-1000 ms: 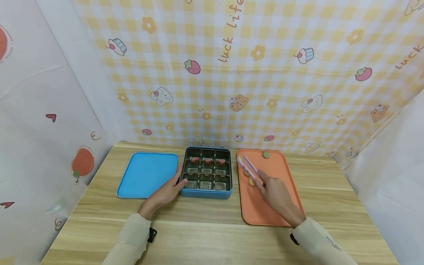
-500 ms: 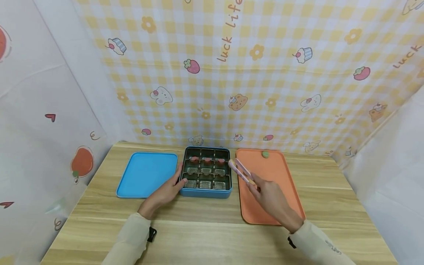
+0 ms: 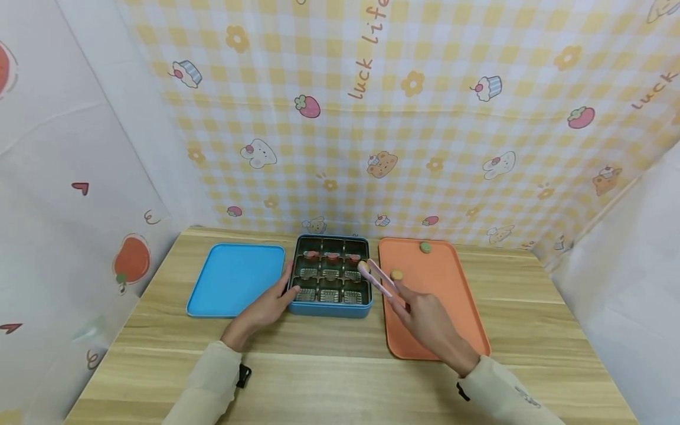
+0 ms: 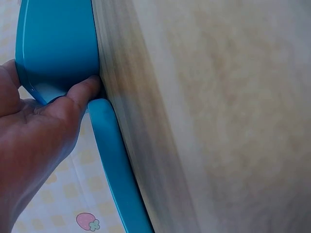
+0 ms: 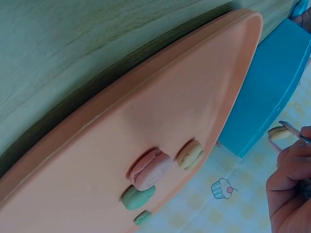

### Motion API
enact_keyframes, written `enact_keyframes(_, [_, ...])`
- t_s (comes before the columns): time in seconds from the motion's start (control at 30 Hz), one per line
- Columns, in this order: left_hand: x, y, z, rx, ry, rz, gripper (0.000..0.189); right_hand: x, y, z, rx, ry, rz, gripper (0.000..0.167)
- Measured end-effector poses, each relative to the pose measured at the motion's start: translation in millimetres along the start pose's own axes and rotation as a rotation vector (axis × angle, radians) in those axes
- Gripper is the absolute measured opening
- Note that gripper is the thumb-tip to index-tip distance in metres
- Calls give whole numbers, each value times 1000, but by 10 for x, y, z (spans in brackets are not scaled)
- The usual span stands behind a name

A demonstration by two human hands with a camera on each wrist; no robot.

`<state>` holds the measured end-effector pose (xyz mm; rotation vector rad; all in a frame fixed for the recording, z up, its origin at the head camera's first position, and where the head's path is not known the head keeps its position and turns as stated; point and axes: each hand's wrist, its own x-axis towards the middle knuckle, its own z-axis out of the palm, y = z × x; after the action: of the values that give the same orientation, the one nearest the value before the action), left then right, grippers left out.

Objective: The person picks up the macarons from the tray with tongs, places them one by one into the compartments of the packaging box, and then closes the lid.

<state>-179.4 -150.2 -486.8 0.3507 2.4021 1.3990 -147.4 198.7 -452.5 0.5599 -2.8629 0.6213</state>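
My right hand (image 3: 431, 321) grips pink tongs (image 3: 378, 282) over the right edge of a blue compartment box (image 3: 329, 310). A yellow macaron (image 5: 278, 132) is pinched between the tong tips in the right wrist view. At the box's left side, my left hand (image 3: 267, 305) holds the wall, thumb over the rim and fingers along the outside. Three reddish pieces (image 3: 333, 257) sit across the compartments toward the back; their kind is too small to tell. On the orange tray (image 3: 441, 295) lie another yellow macaron (image 3: 396, 275), a pink macaron (image 5: 151, 170) and a green macaron (image 5: 138, 197).
A blue lid (image 3: 236, 280) lies flat left of the box, close to my left hand. Another green macaron (image 5: 143, 217) lies near the tray's far edge. A checked cloth (image 3: 329, 118) hangs behind the wooden table (image 3: 313, 378).
My right hand has moved left from over the tray to the box's right edge, carrying the yellow macaron in the tongs. The left hand and box stay in place.
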Motion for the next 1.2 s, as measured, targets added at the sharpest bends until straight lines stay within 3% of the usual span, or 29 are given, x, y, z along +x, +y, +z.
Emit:
enact_keyframes(0.37, [15, -26, 26, 1, 5, -38, 71, 23, -3, 51, -18, 23, -16, 45])
enact_keyframes(0.6, [26, -37, 24, -13, 4, -39, 71, 10, 47, 8, 13, 13, 20, 45])
enact_keyframes(1.07, [30, -43, 22, -52, -2, -19, 71, -71, 412, -44, -19, 46, 37, 35])
enact_keyframes(1.2, [29, -41, 22, -53, -3, -14, 71, -91, 524, -43, -28, 22, 51, 18])
